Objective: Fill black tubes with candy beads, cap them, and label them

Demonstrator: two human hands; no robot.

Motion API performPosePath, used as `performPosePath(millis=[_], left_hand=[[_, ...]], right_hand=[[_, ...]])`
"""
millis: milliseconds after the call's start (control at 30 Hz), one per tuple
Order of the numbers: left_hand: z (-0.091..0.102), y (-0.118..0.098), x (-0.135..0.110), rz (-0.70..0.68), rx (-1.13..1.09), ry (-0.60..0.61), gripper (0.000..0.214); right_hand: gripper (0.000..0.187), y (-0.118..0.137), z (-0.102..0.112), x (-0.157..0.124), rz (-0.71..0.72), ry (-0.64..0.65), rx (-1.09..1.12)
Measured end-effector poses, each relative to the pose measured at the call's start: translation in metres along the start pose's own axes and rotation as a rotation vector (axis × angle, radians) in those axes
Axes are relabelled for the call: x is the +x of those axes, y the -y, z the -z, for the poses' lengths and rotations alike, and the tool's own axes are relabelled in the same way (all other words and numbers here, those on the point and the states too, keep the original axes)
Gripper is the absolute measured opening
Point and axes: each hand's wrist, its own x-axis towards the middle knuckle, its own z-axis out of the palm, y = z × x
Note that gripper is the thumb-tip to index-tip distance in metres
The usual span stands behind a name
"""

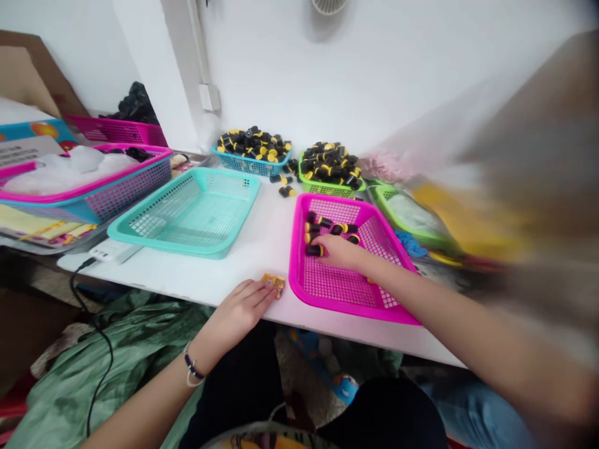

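My right hand [340, 252] reaches into a magenta plastic basket [346, 299], its fingertips on a black cylinder with a yellow end [314, 250]. Several similar cylinders lie scattered in the basket's far left corner. My left hand [241, 310] rests on the white table [219, 280] just in front of the basket. Its fingertips are at a small orange-yellow flat piece [273, 285], and I cannot tell whether they grip it.
Blue [250, 163] and green [322, 190] baskets hold heaps of black-and-yellow cylinders at the back. A few cylinders [285, 190] lie loose near them. A teal basket [194, 212] stands left of my hands. A blurred shape [528, 156] fills the right side.
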Motion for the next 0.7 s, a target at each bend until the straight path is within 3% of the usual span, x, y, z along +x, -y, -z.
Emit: performPosePath(millis=[133, 333, 433, 500, 600, 700], left_hand=[[0.004, 0.002, 0.001, -0.009, -0.021, 0.015, 0.031], [0.019, 0.003, 0.01, 0.041, -0.07, 0.087, 0.042], [0.021, 0.002, 0.014, 0.029, -0.088, 0.119, 0.05], [0.022, 0.002, 0.015, 0.032, -0.121, 0.137, 0.053], [0.025, 0.002, 0.017, 0.053, -0.205, 0.145, 0.054], [0.03, 0.002, 0.021, 0.109, -0.27, 0.13, 0.051]], right_hand=[[0.011, -0.003, -0.005, -0.003, -0.039, 0.031, 0.027], [0.023, 0.009, 0.027, -0.039, -0.15, -0.128, 0.183], [0.041, 0.028, 0.037, -0.085, -0.174, -0.253, 0.298], [0.042, 0.041, 0.034, -0.125, -0.148, -0.391, 0.473], [0.038, 0.052, 0.014, -0.189, -0.138, -0.565, 0.708], [0.035, 0.055, -0.021, -0.242, -0.284, -0.506, 0.833]])
